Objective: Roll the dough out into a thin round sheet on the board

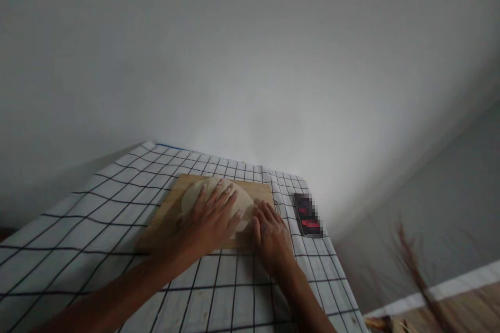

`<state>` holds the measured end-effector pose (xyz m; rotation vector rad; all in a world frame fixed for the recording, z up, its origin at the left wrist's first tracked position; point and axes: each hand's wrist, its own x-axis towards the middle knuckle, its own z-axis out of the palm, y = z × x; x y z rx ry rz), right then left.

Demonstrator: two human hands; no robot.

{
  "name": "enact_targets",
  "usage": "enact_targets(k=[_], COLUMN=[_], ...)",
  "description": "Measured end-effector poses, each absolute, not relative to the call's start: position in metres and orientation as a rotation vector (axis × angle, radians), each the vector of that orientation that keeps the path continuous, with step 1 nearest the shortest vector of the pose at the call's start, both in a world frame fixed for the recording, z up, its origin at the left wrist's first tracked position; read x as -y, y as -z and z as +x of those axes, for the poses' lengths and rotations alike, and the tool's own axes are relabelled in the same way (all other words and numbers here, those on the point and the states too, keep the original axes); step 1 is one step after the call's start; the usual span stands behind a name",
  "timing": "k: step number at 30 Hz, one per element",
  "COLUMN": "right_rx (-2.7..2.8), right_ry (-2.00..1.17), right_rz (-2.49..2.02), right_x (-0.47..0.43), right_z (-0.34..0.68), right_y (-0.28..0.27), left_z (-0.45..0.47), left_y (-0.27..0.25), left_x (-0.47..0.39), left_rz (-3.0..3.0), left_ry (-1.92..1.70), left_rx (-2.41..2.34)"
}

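A wide, flattened round of pale dough [191, 197] lies on a wooden board [156, 231]. My left hand [214, 216] rests flat on top of the dough with its fingers spread, and white residue shows on the fingertips. At the dough's right edge, my right hand [271, 234] lies over the board's right side, its fingers close together and slightly bent. The thumb of that hand points forward beside the dough. Whether its fingertips touch the dough or only the board is hard to make out.
A white cloth with a black grid [214, 291] covers the table. A dark phone [308, 216], partly pixelated, lies right of the board. Behind the table rises a pale wall [234, 62]. Dry brown twigs [414, 260] stand past the table's right edge.
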<state>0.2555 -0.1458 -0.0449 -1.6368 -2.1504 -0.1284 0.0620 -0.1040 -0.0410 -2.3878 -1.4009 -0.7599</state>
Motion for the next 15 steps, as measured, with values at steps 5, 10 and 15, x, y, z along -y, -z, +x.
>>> enact_targets(k=[5, 10, 15], right_rx=[2.115, 2.156, 2.237], right_ry=[0.158, 0.08, 0.135], right_rz=[-1.629, -1.679, -1.721], right_x=[0.166, 0.13, 0.08], right_z=[0.256, 0.258, 0.252], right_y=[0.051, 0.039, 0.019], left_z=[0.059, 0.06, 0.057], left_y=[0.042, 0.048, 0.045], left_x=[0.118, 0.092, 0.048], left_rz=[-2.424, -2.484, -2.456], left_ry=[0.776, 0.737, 0.734], left_rx=[1.314, 1.3, 1.35])
